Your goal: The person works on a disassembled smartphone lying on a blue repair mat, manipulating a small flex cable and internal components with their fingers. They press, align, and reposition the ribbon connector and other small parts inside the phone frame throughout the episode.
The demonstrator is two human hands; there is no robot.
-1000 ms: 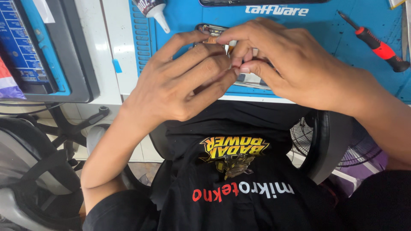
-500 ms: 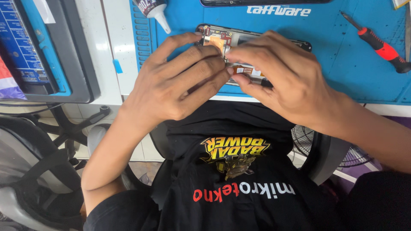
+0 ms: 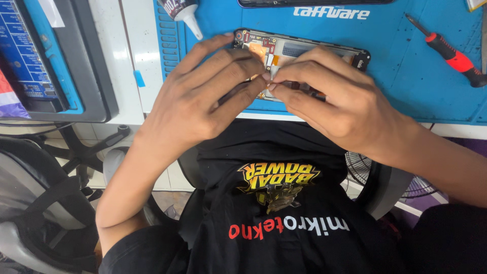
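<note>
I see the phone lying on the mat, both hands over it; glue tube behind-left, screwdriver right, tray far left.

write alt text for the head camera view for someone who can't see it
Seen from above, a person's left hand and right hand meet fingertip to fingertip over an opened phone with its circuit board exposed, lying on a blue work mat. A red-handled screwdriver lies to the right, and a glue tube's nozzle points in from the upper left.
</note>
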